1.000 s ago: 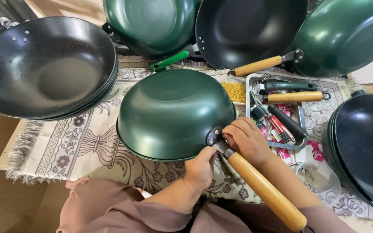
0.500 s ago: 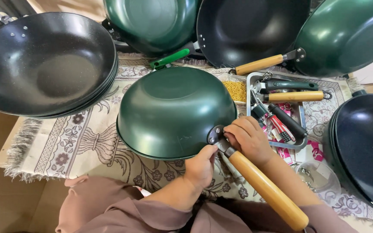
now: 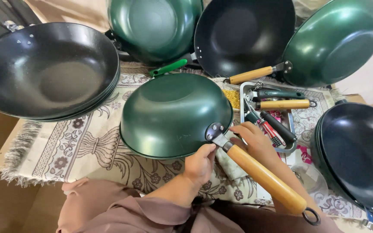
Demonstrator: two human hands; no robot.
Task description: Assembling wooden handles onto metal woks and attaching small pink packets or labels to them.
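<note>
Head view: both hands [image 3: 255, 140] as before, pinching the inverted green wok's [image 3: 173, 114] handle bracket [image 3: 214, 130].

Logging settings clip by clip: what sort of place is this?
Probably a small cookware assembly bench: many woks around one upturned green wok, a tray of spare handles, and a patterned cloth underneath.

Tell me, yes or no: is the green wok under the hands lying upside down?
Yes, the green wok shows its domed underside, rim down on the patterned cloth.
</note>
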